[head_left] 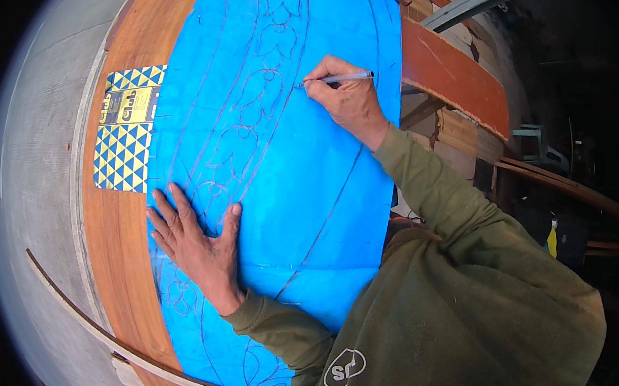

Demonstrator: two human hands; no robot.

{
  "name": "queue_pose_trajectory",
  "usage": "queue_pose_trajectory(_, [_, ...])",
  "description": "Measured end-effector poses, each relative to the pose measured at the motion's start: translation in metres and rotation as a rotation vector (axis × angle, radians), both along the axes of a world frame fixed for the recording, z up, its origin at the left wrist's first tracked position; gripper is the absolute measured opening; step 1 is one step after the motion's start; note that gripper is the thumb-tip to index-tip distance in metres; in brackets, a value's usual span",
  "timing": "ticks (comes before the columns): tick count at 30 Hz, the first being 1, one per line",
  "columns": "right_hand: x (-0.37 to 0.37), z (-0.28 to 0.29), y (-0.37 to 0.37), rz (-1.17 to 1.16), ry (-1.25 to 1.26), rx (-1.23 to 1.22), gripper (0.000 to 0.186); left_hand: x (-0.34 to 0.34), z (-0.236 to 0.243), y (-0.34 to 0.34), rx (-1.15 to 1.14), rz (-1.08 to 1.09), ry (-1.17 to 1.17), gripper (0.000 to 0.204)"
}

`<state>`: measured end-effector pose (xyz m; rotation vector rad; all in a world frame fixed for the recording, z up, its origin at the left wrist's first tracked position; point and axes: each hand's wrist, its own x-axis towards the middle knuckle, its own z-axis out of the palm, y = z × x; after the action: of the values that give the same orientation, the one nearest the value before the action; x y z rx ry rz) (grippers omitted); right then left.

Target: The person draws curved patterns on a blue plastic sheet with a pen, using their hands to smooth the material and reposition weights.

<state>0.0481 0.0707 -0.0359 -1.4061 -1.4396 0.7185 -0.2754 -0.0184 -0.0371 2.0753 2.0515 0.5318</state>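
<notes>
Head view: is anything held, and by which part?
The right hand holds a pen near its tip; the left hand lies spread on the blue sheet, holding nothing.

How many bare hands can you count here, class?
2: the bare left hand rests spread on the glossy blue sheet; the bare right hand, farther up, holds a slim translucent pen.

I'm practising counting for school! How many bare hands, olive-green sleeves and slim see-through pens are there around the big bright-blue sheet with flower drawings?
Bare hands: 2, the left hand and the right hand
Olive-green cloth sleeves: 2, the left sleeve and the right sleeve
Slim see-through pen: 1
Total: 5
</notes>
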Motion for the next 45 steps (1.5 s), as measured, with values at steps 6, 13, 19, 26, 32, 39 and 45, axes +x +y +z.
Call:
queue_pose_trajectory(6, [0.000, 0.003, 0.000, 0.019, -0.006, 0.017, 0.007, -0.001, 0.001, 0.000, 0.005, 0.009, 0.016, 0.110])
queue_pose_trajectory(13, [0.001, -0.003, 0.004, -0.049, 0.002, 0.066, 0.005, 0.000, 0.001, 0.001, 0.004, 0.008, 0.019, 0.110])
queue_pose_trajectory(19, [0.000, -0.005, 0.007, -0.111, 0.047, 0.036, 0.007, -0.001, 0.001, 0.001, 0.000, 0.010, 0.021, 0.109])
queue_pose_trajectory(26, [0.002, -0.009, 0.008, -0.156, 0.004, 0.045, 0.009, 0.001, 0.002, 0.000, -0.007, 0.006, 0.019, 0.109])
queue_pose_trajectory(32, [-0.001, -0.002, 0.011, -0.243, 0.096, 0.014, 0.011, 0.001, 0.004, -0.002, -0.011, -0.001, 0.013, 0.104])
queue_pose_trajectory(39, [0.005, 0.004, 0.013, -0.200, 0.393, -0.029, 0.014, -0.001, 0.003, 0.000, 0.015, 0.018, 0.030, 0.105])
queue_pose_trajectory(45, [0.005, -0.003, 0.017, -0.186, 0.442, -0.028, 0.019, -0.005, 0.001, 0.002, 0.033, 0.021, 0.017, 0.110])
